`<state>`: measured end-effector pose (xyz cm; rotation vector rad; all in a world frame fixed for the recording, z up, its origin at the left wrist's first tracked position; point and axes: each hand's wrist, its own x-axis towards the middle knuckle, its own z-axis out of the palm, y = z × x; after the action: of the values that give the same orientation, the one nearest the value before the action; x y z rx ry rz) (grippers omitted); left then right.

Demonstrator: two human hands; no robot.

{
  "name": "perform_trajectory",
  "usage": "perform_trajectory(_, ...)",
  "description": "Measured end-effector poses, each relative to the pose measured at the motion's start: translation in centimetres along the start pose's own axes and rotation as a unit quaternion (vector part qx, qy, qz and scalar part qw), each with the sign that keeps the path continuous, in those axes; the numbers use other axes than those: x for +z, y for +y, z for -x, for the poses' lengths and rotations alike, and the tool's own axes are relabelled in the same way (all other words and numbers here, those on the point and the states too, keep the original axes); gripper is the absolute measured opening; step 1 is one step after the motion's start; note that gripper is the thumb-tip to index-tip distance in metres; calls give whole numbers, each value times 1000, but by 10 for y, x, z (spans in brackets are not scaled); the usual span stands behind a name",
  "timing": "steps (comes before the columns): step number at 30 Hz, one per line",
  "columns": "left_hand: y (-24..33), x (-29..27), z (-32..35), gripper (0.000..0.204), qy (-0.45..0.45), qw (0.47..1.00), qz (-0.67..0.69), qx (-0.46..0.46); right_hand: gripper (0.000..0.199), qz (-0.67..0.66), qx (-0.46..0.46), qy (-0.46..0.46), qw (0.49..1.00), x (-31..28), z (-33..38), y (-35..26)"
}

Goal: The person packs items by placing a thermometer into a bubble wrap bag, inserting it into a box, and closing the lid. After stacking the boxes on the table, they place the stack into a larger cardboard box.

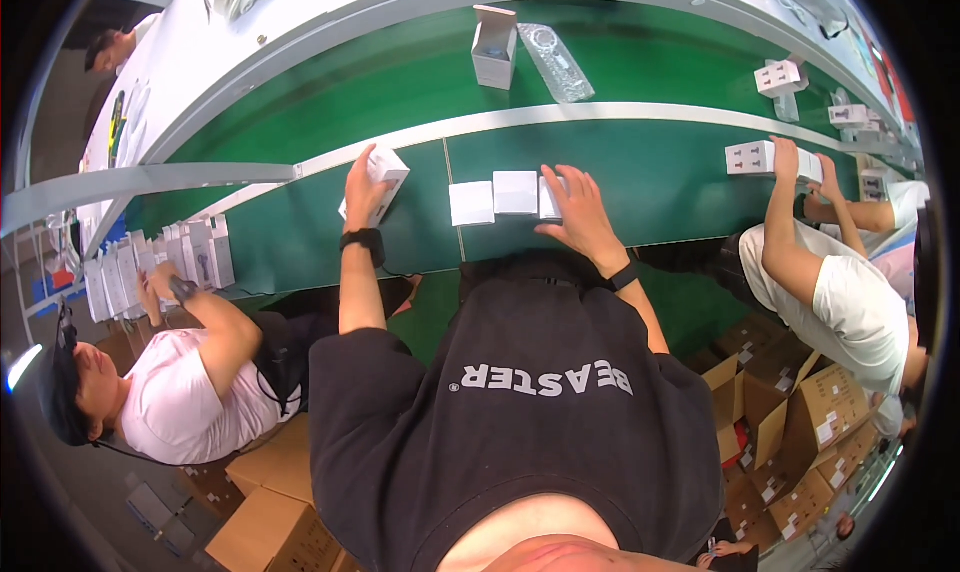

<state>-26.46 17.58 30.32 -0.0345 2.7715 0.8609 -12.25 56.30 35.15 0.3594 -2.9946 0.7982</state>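
My left hand (363, 190) is closed around a white box (390, 177) on the green work surface, left of the middle. That box stands at a slant, partly covered by my fingers. To its right, two square white boxes, the left one (472, 203) and the middle one (515, 192), lie side by side. A third white box (547, 201) is next to them, mostly hidden by my right hand (580, 212). The fingers of that hand are stretched and apart, resting over the box's right side.
Beyond a white rail (620, 111) stand an opened white box (494, 60) and a clear bubble-wrap pouch (556, 64). Co-workers at both sides handle white boxes, a row (165, 262) at left and a group (750, 159) at right. Cardboard cartons (825, 402) lie behind me.
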Motion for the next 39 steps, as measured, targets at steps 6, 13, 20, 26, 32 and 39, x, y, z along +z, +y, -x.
perform_trajectory(6,-18,-8,33,75,-3,771,637,-11,95,-16,15,1,1000,3,3,15)
perform_trajectory(13,-129,92,75,64,39,641,763,69,94,-13,0,-13,1000,-2,1,14)
perform_trajectory(20,-47,79,83,64,-118,771,626,-12,96,1,-4,6,1000,0,-4,5)
perform_trajectory(26,37,44,94,59,-177,873,451,-50,93,15,-3,5,1000,5,0,19)
perform_trajectory(32,91,45,107,77,-94,991,95,28,90,-4,-5,21,1000,8,0,27)
perform_trajectory(39,108,43,115,95,-58,997,-38,21,91,-25,-4,-43,999,-1,-2,37)
